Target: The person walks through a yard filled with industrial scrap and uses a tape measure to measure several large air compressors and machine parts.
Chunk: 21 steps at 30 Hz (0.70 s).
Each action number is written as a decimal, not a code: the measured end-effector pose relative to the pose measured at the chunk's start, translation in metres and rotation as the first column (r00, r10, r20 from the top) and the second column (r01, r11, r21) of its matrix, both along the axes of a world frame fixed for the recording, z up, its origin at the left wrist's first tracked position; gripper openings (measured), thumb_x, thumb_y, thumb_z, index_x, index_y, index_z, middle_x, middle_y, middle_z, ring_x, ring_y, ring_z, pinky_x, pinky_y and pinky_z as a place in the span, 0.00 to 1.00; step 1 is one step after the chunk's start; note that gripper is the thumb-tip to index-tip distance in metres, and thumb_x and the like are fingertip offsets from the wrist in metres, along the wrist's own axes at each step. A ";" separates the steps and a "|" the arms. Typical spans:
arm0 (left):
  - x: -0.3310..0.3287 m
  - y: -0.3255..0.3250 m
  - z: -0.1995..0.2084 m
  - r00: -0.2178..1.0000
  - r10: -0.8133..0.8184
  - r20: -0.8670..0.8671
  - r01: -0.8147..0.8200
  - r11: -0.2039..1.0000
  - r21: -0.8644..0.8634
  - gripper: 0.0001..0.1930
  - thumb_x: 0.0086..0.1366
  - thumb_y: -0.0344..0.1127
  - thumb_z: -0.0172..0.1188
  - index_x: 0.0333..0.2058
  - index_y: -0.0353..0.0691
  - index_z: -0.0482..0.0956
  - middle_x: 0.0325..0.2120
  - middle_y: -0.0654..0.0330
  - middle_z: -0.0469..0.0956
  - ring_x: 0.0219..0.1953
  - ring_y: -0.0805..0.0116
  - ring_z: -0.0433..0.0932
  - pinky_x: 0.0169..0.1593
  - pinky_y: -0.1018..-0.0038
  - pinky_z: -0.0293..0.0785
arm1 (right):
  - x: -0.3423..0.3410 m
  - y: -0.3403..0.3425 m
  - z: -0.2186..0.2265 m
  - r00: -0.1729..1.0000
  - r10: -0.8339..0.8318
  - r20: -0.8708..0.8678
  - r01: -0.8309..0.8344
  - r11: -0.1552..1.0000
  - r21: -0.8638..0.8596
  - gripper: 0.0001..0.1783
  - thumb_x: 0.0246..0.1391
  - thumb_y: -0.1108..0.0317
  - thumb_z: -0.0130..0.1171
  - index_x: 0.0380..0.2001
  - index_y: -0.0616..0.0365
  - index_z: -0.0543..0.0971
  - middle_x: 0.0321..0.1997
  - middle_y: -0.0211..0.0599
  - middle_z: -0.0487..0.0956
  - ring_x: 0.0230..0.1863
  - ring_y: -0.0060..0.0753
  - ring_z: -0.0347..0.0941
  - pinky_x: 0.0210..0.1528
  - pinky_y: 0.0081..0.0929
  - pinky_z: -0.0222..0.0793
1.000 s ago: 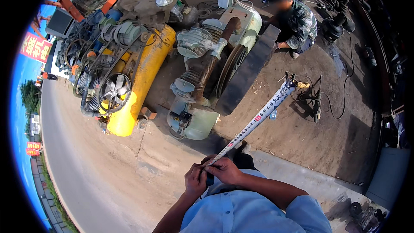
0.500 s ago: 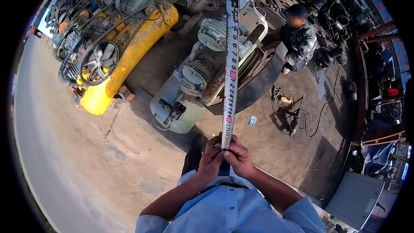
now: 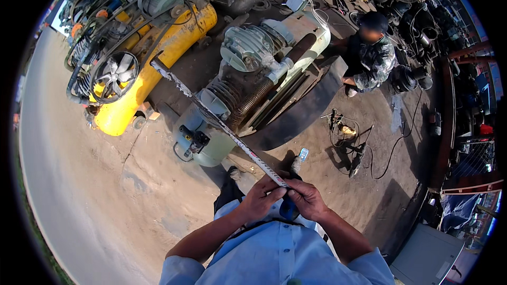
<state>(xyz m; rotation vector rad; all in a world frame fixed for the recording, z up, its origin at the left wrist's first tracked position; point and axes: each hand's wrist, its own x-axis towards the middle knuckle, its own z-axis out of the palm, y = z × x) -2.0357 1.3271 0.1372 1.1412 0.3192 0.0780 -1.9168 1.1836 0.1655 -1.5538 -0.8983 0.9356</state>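
Our Light Blue Shirt [image 3: 243,266]

We wear a soft, wrinkly shirt with small round buttons [image 3: 285,250] in a line down the front. Its sleeves [image 3: 179,273] are the same blue and stop near our elbows. Our left hand [image 3: 262,199] and right hand [image 3: 308,199] are bare. Our pants [image 3: 226,196] are dark. Our shoes [image 3: 235,174] look greyish, but they are too small to see well.

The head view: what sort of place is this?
It looks like an outdoor yard where machinery is repaired or salvaged. The signs are a yellow tank carrying machine parts, a pale green machine with finned housings, and dark metal parts on the ground.
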 end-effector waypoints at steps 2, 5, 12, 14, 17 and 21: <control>0.026 -0.002 -0.005 0.995 -0.047 0.084 0.016 0.942 0.334 0.15 0.63 0.33 0.56 0.48 0.35 0.75 0.50 0.54 0.69 0.54 0.62 0.69 0.57 0.69 0.64 | 0.036 -0.020 -0.004 1.000 -0.026 0.011 0.026 0.999 -0.032 0.12 0.60 0.72 0.51 0.47 0.60 0.75 0.33 0.37 0.76 0.35 0.29 0.72 0.40 0.25 0.68; 0.061 -0.017 -0.008 0.973 0.223 -0.064 -0.199 0.945 0.259 0.15 0.65 0.34 0.54 0.48 0.35 0.75 0.47 0.56 0.70 0.48 0.67 0.71 0.52 0.73 0.67 | 0.100 -0.065 -0.021 0.998 -0.020 0.055 0.025 0.995 -0.100 0.10 0.58 0.76 0.51 0.42 0.62 0.77 0.32 0.37 0.76 0.32 0.29 0.72 0.36 0.24 0.68; 0.106 -0.052 -0.017 0.754 0.611 -0.240 -0.476 0.761 0.441 0.12 0.65 0.30 0.54 0.45 0.32 0.74 0.39 0.56 0.73 0.40 0.70 0.75 0.44 0.78 0.71 | 0.239 -0.118 -0.002 0.896 0.200 0.397 -0.103 0.962 -0.251 0.07 0.48 0.80 0.56 0.32 0.65 0.78 0.26 0.44 0.75 0.27 0.42 0.73 0.29 0.31 0.68; 0.108 -0.057 -0.022 0.687 0.707 -0.166 -0.560 0.662 0.498 0.12 0.64 0.29 0.54 0.45 0.31 0.74 0.40 0.55 0.73 0.39 0.69 0.76 0.42 0.77 0.72 | 0.275 -0.109 0.008 0.832 0.237 0.502 -0.142 0.965 -0.220 0.07 0.47 0.81 0.57 0.32 0.65 0.78 0.25 0.45 0.75 0.27 0.45 0.73 0.29 0.32 0.68; 0.111 -0.048 -0.027 0.612 0.780 -0.132 -0.598 0.565 0.568 0.13 0.64 0.28 0.54 0.46 0.31 0.74 0.43 0.53 0.73 0.39 0.66 0.77 0.42 0.75 0.74 | 0.329 -0.086 0.024 0.771 0.276 0.574 -0.161 0.956 -0.244 0.08 0.46 0.82 0.56 0.33 0.65 0.77 0.26 0.45 0.75 0.27 0.45 0.73 0.29 0.32 0.68; 0.128 -0.030 -0.031 0.554 0.819 -0.149 -0.577 0.507 0.640 0.16 0.64 0.28 0.52 0.50 0.32 0.72 0.48 0.52 0.71 0.48 0.64 0.73 0.50 0.73 0.69 | 0.385 -0.037 0.050 0.663 0.366 0.653 -0.194 0.926 -0.323 0.10 0.46 0.84 0.55 0.34 0.64 0.77 0.27 0.44 0.75 0.28 0.44 0.73 0.30 0.32 0.68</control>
